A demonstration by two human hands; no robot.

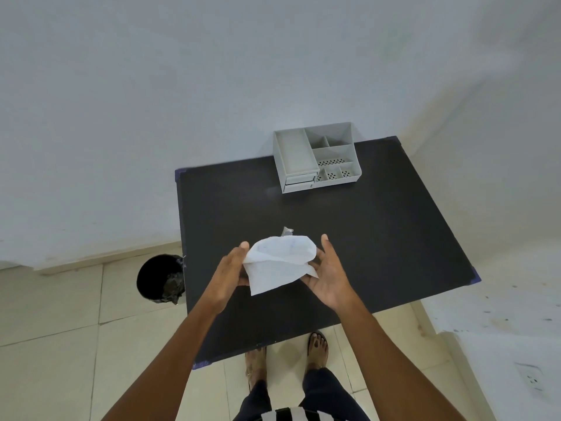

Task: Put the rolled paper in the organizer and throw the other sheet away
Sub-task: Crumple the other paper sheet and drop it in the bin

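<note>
A white sheet of paper (277, 262), curled over on itself, hangs above the black table (379, 238) between both my hands. My left hand (232, 268) grips its left edge, and my right hand (329, 275) holds its right side with fingers spread underneath. A small crumpled piece of paper (287, 231) peeks out on the table just behind the sheet. The grey organizer (315, 158), with several open compartments and small drawers, stands at the table's far edge. A black bin (161, 278) stands on the floor left of the table.
The table stands against a white wall, with its corners capped in blue. Beige tiled floor surrounds it. My feet in sandals (317, 344) are under the near edge. A low white ledge with a socket (529, 379) lies at the right.
</note>
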